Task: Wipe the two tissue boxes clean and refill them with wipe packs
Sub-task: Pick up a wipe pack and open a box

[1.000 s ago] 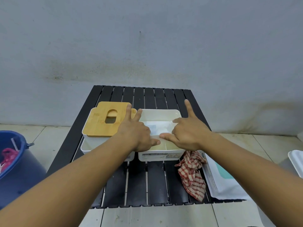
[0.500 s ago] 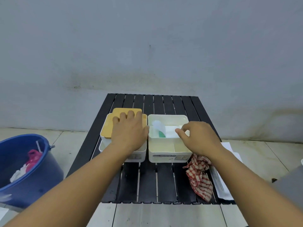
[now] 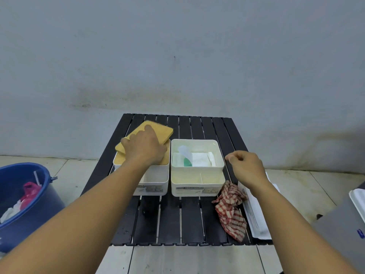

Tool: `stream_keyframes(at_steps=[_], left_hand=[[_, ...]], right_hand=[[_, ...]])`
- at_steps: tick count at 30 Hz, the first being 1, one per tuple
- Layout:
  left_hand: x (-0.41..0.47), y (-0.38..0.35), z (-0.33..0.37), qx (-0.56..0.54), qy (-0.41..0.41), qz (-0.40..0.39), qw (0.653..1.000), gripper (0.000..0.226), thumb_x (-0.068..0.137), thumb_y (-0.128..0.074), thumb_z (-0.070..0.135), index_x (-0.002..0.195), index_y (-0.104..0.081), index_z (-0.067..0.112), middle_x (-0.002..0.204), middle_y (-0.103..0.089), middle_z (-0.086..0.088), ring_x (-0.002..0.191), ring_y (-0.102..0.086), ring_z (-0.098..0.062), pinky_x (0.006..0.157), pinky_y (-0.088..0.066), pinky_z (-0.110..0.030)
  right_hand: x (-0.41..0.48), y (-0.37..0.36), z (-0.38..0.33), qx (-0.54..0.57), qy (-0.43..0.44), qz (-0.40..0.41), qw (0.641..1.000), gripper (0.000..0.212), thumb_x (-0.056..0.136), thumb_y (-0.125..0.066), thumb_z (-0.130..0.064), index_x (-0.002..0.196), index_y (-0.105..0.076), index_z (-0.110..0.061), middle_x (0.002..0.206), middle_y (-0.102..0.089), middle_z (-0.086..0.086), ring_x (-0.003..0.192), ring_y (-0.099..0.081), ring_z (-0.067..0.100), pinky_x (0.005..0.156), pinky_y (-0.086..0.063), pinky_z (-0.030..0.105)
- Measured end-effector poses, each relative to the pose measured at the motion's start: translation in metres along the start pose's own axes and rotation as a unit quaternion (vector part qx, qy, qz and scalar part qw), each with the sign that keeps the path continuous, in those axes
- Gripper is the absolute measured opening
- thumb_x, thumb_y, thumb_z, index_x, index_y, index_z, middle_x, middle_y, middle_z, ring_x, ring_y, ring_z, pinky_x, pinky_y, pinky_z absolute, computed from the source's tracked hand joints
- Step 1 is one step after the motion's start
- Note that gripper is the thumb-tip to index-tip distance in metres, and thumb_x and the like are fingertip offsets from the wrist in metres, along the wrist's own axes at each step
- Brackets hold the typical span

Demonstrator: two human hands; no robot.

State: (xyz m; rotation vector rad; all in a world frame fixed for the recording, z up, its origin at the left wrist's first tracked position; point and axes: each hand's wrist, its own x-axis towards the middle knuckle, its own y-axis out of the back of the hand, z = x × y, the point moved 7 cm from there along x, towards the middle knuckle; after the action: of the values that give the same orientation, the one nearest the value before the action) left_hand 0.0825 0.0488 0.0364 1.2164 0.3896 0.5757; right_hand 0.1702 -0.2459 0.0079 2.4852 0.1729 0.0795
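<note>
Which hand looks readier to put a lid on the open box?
Left, probably. The left hand rests on the tilted top lid; the right hand hangs empty beside the open box.

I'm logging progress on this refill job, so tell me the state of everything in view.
Left tissue box: lidded at the back, upper lid askew on top.
Right tissue box: open, wipe pack inside, flap up.
Checked cloth: crumpled on the table.
Left hand: on the upper lid.
Right hand: loosely curled, empty.
Bucket: holds rubbish.
</note>
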Motion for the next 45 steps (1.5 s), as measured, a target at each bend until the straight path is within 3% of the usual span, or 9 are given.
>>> stream_keyframes(at_steps=[2,5,11,14,19,24,28,32,45], left_hand=[[-0.001,0.009,0.012,0.002,-0.045,0.02,0.999,0.056,0.095,-0.061,0.051,0.141,-0.047,0.022,0.13,-0.062,-0.003,0.124,-0.055,-0.034,0.108,-0.029,-0.056],[-0.011,0.014,0.046,0.037,-0.161,0.021,0.986,0.05,0.1,-0.056,0.039,0.147,-0.045,0.027,0.133,-0.056,-0.004,0.122,-0.052,-0.03,0.105,-0.029,-0.054],[-0.032,-0.021,0.092,0.109,-0.314,-0.115,0.936,0.053,0.104,-0.049,0.024,0.155,-0.035,0.029,0.137,-0.045,-0.002,0.108,-0.051,-0.024,0.112,-0.021,-0.053],[-0.034,-0.035,0.097,0.12,-0.331,-0.144,0.925,0.052,0.103,-0.049,0.02,0.152,-0.036,0.033,0.127,-0.045,0.001,0.095,-0.04,-0.019,0.108,-0.021,-0.05],[-0.035,-0.045,0.102,0.115,-0.337,-0.17,0.919,0.052,0.103,-0.05,0.018,0.15,-0.037,0.036,0.121,-0.042,0.004,0.104,-0.045,-0.019,0.109,-0.023,-0.053],[-0.034,-0.05,0.104,0.101,-0.333,-0.194,0.917,0.047,0.104,-0.054,0.021,0.146,-0.041,0.036,0.124,-0.043,0.003,0.114,-0.048,-0.022,0.113,-0.022,-0.063],[-0.035,-0.053,0.101,0.09,-0.324,-0.208,0.919,0.044,0.105,-0.054,0.02,0.145,-0.043,0.035,0.13,-0.044,0.001,0.121,-0.049,-0.025,0.116,-0.017,-0.068],[-0.035,-0.055,0.1,0.084,-0.325,-0.209,0.919,0.046,0.105,-0.053,0.021,0.148,-0.042,0.035,0.136,-0.043,0.0,0.125,-0.049,-0.025,0.113,-0.019,-0.064],[-0.035,-0.061,0.097,0.094,-0.326,-0.218,0.915,0.05,0.108,-0.049,0.025,0.157,-0.037,0.032,0.147,-0.038,0.001,0.135,-0.042,-0.024,0.115,-0.019,-0.058]], right_hand=[[0.001,0.001,0.0,0.0,-0.001,0.001,1.0,0.025,0.102,-0.05,-0.021,0.106,-0.075,-0.02,0.105,-0.069,-0.006,0.1,-0.06,0.016,0.088,-0.048,0.034],[0.002,0.001,0.001,0.006,-0.006,0.0,1.0,0.025,0.102,-0.05,-0.021,0.108,-0.075,-0.02,0.108,-0.07,-0.004,0.102,-0.062,0.018,0.093,-0.052,0.039],[0.002,0.001,0.002,0.017,-0.013,-0.009,1.0,0.025,0.103,-0.05,-0.02,0.108,-0.075,-0.02,0.107,-0.071,-0.004,0.1,-0.063,0.016,0.093,-0.053,0.038],[0.004,0.002,0.002,0.024,-0.015,-0.015,0.999,0.025,0.102,-0.05,-0.02,0.107,-0.075,-0.021,0.106,-0.071,-0.006,0.1,-0.064,0.016,0.093,-0.053,0.038],[0.004,-0.009,-0.006,0.01,0.0,-0.044,0.999,0.024,0.102,-0.048,-0.025,0.106,-0.072,-0.024,0.105,-0.069,-0.009,0.099,-0.063,0.013,0.088,-0.051,0.036],[0.003,-0.02,-0.013,0.01,0.005,-0.066,0.998,0.035,0.104,-0.049,-0.027,0.137,-0.059,-0.022,0.113,-0.061,-0.008,0.104,-0.054,0.011,0.088,-0.041,0.028],[0.001,-0.023,-0.015,-0.014,0.017,-0.074,0.997,0.035,0.105,-0.048,-0.023,0.139,-0.058,-0.02,0.097,-0.061,-0.018,0.09,-0.055,0.004,0.083,-0.039,0.027],[0.0,-0.024,-0.015,-0.033,0.012,-0.077,0.996,0.042,0.105,-0.049,-0.026,0.146,-0.052,-0.021,0.138,-0.06,0.001,0.125,-0.055,0.019,0.099,-0.042,0.032],[-0.001,-0.027,-0.015,-0.061,0.02,-0.083,0.994,0.046,0.104,-0.051,-0.028,0.149,-0.048,-0.02,0.148,-0.054,0.004,0.134,-0.051,0.023,0.109,-0.042,0.038]])
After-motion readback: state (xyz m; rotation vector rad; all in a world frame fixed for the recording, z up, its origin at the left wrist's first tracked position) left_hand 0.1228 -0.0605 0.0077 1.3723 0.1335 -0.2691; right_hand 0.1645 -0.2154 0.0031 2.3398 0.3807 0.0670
